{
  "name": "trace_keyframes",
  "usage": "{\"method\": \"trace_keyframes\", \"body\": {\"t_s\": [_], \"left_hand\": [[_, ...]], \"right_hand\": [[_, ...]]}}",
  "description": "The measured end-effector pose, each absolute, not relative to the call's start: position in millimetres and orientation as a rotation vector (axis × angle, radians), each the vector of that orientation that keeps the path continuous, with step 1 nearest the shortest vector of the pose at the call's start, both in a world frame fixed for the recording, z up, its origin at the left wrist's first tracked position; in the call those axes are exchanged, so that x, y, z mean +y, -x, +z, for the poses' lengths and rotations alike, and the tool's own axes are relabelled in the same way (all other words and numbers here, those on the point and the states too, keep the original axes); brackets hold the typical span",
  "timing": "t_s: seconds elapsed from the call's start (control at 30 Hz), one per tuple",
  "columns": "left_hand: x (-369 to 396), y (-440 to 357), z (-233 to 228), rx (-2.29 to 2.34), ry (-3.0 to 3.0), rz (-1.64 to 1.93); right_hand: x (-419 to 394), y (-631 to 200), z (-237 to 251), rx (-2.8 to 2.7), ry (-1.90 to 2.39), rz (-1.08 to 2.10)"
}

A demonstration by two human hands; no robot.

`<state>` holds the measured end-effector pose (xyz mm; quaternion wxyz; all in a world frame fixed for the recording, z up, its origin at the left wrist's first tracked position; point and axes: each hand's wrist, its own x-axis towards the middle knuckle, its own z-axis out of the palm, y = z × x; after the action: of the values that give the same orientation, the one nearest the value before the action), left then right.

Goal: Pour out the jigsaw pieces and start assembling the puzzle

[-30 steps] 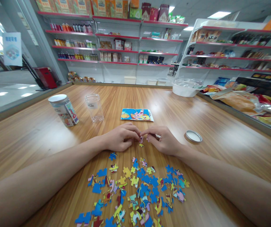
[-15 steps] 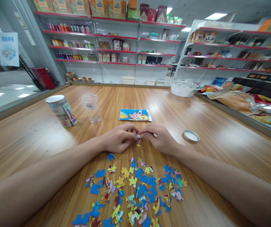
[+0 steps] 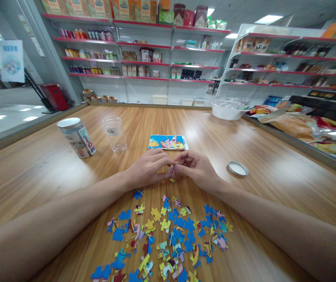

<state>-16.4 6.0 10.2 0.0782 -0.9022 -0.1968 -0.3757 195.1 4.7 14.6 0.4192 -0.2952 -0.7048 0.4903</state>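
Observation:
Just below a picture card (image 3: 168, 142), both of my hands meet over a few small puzzle pieces (image 3: 172, 170) on the wooden table. My left hand (image 3: 150, 167) has its fingers bent and pressed together, the tips on the pieces. From the other side my right hand (image 3: 196, 169) pinches at the same spot, thumb against fingers. Parts of the pieces are hidden under the fingertips. Nearer to me lies a wide spread of loose puzzle pieces (image 3: 179, 222), mostly blue and yellow.
At the left stand a lidded jar (image 3: 76, 137) with a printed label and an open clear jar (image 3: 115, 135). A silver lid (image 3: 237, 169) lies right of my hands. Farther back sit a white basin (image 3: 229, 109) and packaged goods (image 3: 294, 121).
My left fingers have flattened and closed in over the pieces. My right fingers have shifted slightly left and curled, with the thumb now nearer the pieces.

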Motion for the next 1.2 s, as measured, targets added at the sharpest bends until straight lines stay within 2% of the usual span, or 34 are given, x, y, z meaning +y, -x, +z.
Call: {"method": "trace_keyframes", "body": {"t_s": [1.03,1.2], "left_hand": [[5.7,18.6,9.4,-0.688,2.737,-1.219],[7.4,18.4,8.3,-0.685,2.732,-1.220]], "right_hand": [[1.1,-195.8,15.2,-1.816,0.691,1.277],[3.1,-195.0,14.4,-1.825,0.769,1.195]]}}
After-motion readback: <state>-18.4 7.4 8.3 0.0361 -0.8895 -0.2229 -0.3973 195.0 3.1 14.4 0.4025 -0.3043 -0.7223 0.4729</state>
